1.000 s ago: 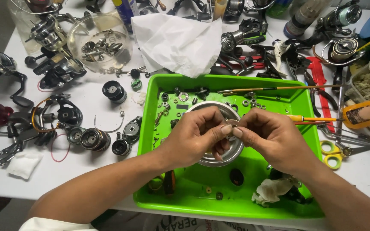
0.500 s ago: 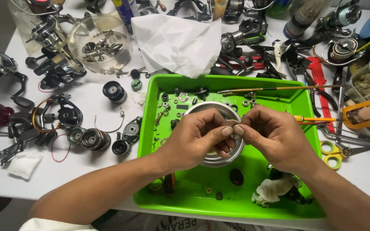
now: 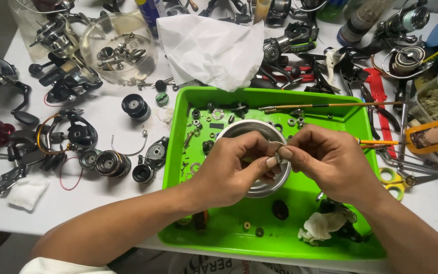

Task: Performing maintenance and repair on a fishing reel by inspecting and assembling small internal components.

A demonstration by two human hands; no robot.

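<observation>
Little has shifted: a small ring [image 3: 276, 150] stays pinched between left hand [image 3: 234, 170] and right hand [image 3: 325, 160], held over the bowl [image 3: 239, 129] so dropped parts are caught in the tray [image 3: 300, 243].

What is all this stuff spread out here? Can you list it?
green tray: one, bright green, centre of white table
metal bowl: one, silver, in the tray under the hands
small ring part: one, metallic, pinched between both hands
white tissue: one, behind the tray
glass bowl: one, clear, holds metal parts, far left
fishing reels: several, black and silver, left side
scissors: one, yellow handles, right of tray
left hand: grip on the ring part
right hand: grip on the ring part
</observation>
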